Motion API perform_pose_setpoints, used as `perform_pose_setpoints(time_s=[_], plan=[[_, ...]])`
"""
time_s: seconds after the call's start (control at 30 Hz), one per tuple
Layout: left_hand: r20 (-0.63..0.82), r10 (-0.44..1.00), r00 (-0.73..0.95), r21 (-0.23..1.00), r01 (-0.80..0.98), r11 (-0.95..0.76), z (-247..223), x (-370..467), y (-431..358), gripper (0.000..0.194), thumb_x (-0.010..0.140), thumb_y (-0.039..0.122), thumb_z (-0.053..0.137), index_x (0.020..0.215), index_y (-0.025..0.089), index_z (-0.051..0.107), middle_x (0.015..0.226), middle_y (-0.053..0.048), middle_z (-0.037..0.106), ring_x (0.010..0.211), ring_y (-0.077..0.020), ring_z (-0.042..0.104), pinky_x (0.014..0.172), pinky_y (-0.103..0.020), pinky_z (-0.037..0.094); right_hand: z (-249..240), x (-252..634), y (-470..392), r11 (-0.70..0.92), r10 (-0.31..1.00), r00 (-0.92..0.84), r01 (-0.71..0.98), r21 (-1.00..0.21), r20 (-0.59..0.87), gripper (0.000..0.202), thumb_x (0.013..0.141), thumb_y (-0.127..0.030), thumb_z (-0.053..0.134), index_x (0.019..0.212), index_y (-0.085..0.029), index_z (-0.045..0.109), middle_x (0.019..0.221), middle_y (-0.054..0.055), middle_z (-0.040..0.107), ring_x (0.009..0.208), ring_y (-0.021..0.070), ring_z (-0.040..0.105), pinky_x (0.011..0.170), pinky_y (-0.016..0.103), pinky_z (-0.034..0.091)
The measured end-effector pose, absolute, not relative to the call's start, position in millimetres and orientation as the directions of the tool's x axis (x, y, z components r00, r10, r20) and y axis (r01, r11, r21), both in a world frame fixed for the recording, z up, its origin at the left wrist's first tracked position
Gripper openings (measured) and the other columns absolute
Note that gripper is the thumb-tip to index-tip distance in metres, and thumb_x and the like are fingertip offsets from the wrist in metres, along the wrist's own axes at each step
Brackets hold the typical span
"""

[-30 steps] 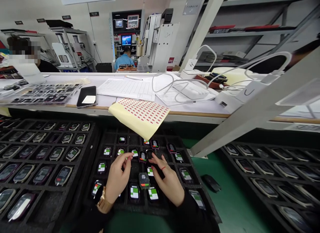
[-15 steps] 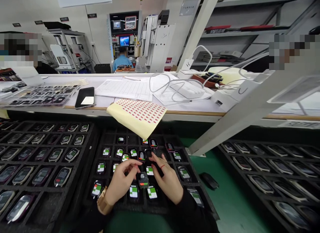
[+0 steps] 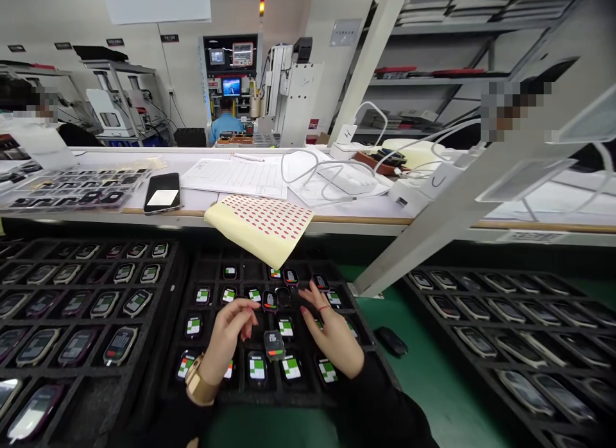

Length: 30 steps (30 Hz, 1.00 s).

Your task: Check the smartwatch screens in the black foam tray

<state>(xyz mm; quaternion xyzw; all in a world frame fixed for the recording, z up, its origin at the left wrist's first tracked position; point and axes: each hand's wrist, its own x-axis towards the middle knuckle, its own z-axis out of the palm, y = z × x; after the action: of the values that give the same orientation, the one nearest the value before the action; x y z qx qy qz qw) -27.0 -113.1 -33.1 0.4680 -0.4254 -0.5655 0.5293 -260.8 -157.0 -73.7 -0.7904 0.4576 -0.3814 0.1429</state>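
Observation:
My left hand (image 3: 230, 337), with a gold watch on its wrist, hovers over the black compartment tray (image 3: 231, 396). Its fingers are loosely bent and nothing shows between them. To its right, a smartwatch body (image 3: 274, 344) with grey text and an orange-green strip lies tilted over the dividers, touched by neither hand. My right hand (image 3: 334, 339) is spread above the tray's right side, covering part of some watch screens there. Around both hands, several watch bodies sit in compartments, many with green and white screens, such as the lit watch (image 3: 290, 366) near the front.
Watch-filled trays stand at left (image 3: 158, 307) and right (image 3: 486, 332). A yellow sticker sheet (image 3: 262, 223) overhangs the bench edge above the middle tray. On the bench lie a phone (image 3: 162, 192), papers and white cables. A slanted post (image 3: 423, 223) rises at right, beside a black mouse (image 3: 391, 341).
My hands have moved apart: the left slightly left, the right rightward, away from the tilted watch body. The right fingers have spread more. The whole view has shifted a little.

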Motion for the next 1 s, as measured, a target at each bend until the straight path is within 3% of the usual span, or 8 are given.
perform_pose_setpoints(time_s=[0.2, 0.43, 0.67, 0.87, 1.0], plan=[[-0.106, -0.994, 0.021, 0.978, 0.181, -0.101, -29, -26, -113, 0.032, 0.08, 0.039, 0.057, 0.094, 0.012, 0.065, 0.071, -0.001, 0.056, 0.053, -0.0072, 0.045, 0.049, -0.021, 0.032, -73, -267, -177, -0.56, -0.824, 0.373, -0.651, -0.512, 0.427, 0.066, 0.105, -0.037, 0.028, 0.154, -0.03, -0.015, 0.137, 0.006, 0.053, 0.133, 0.0304, 0.042, 0.103, 0.063, 0.043], [-0.102, -0.994, 0.045, 0.977, 0.192, -0.091, -27, -25, -113, 0.03, 0.078, 0.037, 0.056, 0.093, 0.012, 0.066, 0.07, -0.001, 0.056, 0.053, -0.0072, 0.045, 0.049, -0.021, 0.032, -93, -262, -197, -0.654, -0.747, 0.507, -0.677, -0.337, 0.43, 0.067, 0.102, -0.023, 0.023, 0.152, -0.024, -0.021, 0.138, 0.011, 0.051, 0.13, 0.0313, 0.046, 0.106, 0.067, 0.036], [-0.099, -0.994, 0.055, 0.975, 0.203, -0.086, -28, -25, -114, 0.031, 0.076, 0.037, 0.056, 0.09, 0.012, 0.066, 0.069, -0.001, 0.056, 0.051, -0.0066, 0.043, 0.048, -0.021, 0.031, -88, -272, -219, -0.633, -0.751, 0.472, -0.713, -0.301, 0.462, 0.069, 0.099, -0.029, 0.036, 0.156, -0.02, 0.0, 0.128, 0.013, 0.058, 0.121, 0.0296, 0.053, 0.108, 0.065, 0.032], [-0.093, -0.993, 0.069, 0.977, 0.197, -0.078, -32, -24, -115, 0.032, 0.075, 0.038, 0.055, 0.091, 0.012, 0.065, 0.069, -0.001, 0.056, 0.05, -0.0067, 0.043, 0.048, -0.021, 0.03, -90, -276, -255, -0.652, -0.757, 0.575, -0.698, -0.296, 0.31, 0.068, 0.088, -0.031, 0.053, 0.15, -0.012, 0.03, 0.134, 0.018, 0.052, 0.126, 0.0312, 0.049, 0.109, 0.06, 0.033], [-0.095, -0.992, 0.078, 0.98, 0.185, -0.079, -33, -24, -116, 0.033, 0.076, 0.038, 0.054, 0.092, 0.011, 0.065, 0.069, -0.001, 0.056, 0.05, -0.0067, 0.042, 0.048, -0.021, 0.03, -86, -275, -275, -0.658, -0.751, 0.635, -0.694, -0.292, 0.184, 0.065, 0.083, -0.031, 0.06, 0.142, -0.008, 0.044, 0.127, 0.019, 0.058, 0.12, 0.0331, 0.054, 0.108, 0.06, 0.034]])
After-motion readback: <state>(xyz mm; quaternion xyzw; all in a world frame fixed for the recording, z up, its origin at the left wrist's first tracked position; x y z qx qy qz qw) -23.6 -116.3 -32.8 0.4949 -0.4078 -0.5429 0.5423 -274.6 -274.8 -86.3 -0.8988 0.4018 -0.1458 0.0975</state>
